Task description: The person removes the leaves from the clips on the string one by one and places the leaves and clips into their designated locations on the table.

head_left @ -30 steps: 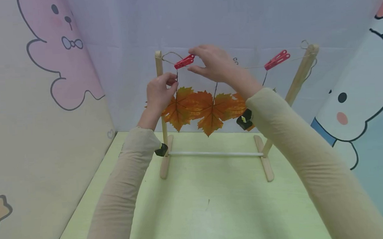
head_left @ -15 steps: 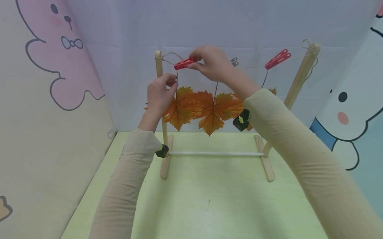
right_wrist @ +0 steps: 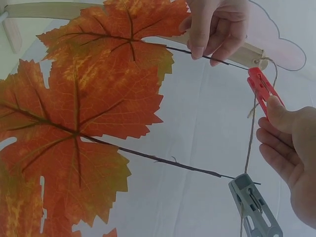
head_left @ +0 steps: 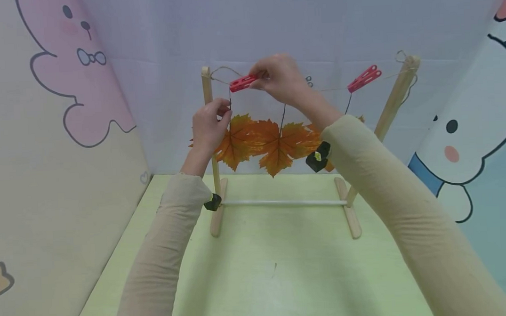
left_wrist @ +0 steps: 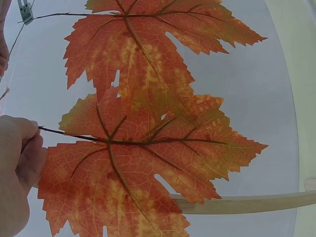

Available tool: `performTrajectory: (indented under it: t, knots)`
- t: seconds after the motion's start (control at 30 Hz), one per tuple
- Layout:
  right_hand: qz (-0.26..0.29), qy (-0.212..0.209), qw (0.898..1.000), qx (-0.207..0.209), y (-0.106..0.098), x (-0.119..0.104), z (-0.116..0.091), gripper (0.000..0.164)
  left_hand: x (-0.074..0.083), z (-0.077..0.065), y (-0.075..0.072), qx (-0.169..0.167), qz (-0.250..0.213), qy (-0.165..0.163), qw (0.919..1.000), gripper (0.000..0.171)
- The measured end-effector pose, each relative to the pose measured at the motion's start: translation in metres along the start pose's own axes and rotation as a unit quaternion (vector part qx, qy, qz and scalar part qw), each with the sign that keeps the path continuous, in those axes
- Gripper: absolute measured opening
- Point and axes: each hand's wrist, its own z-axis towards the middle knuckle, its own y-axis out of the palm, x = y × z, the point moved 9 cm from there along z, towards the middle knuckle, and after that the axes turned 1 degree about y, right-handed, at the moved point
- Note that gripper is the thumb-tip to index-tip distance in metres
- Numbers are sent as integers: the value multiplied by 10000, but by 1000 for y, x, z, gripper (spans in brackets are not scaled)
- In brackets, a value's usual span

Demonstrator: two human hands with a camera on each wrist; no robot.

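My right hand (head_left: pixel 280 79) pinches the handle end of a red clothespin (head_left: pixel 240 83), whose tip sits on the twine at the top left of a wooden frame. Just below, my left hand (head_left: pixel 210 124) pinches the dark stem of an orange maple leaf (head_left: pixel 235 144); that stem runs up to the clothespin's tip. Beside it hangs a second orange leaf (head_left: pixel 278 147), its stem held on the twine (right_wrist: pixel 250 143) by a grey clothespin (right_wrist: pixel 254 207). A further red clothespin (head_left: pixel 363 79) holds another leaf stem at the right, its leaf mostly hidden behind my right forearm.
The frame has a left post (head_left: pixel 207 89) and a right post (head_left: pixel 396 97), joined low down by a white rod (head_left: pixel 280 203). Wooden feet (head_left: pixel 347 208) stand on the pale green table (head_left: pixel 280 289). A white cloth (head_left: pixel 170 109) hangs behind; cartoon-printed walls flank both sides.
My right fingers, spread at the red clothespin's end a second ago, have closed onto its handles. The clothespin tilts a little less. My left hand keeps its pinch on the stem.
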Motion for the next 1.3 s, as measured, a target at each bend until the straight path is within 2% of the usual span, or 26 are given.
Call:
performTrajectory:
  t: [0.33,0.6,0.93,1.07,1.17,1.3]
  knots:
    - [108,-320,9984,463,-10,3,-3,20,-4,-3,2,10,-169,-1,9999,16]
    - [54,-693,9928,974,-19,2,-12,21,-6,-7,5,-18,-361,-94,9993,16]
    - [14,-1094,9873,1149,-21,2,-26,30,-12,-10,3,17,-507,-240,9984,15]
    - [70,-1411,9818,1266,-23,-2,-35,30,-15,-12,2,61,-513,-302,9982,15]
    - [62,-1559,9802,1221,-21,-4,-43,30,-17,-14,1,71,-556,-310,9979,15]
    - [-6,-1533,9823,1072,-14,-3,-55,31,-18,-17,0,69,-630,-223,9977,15]
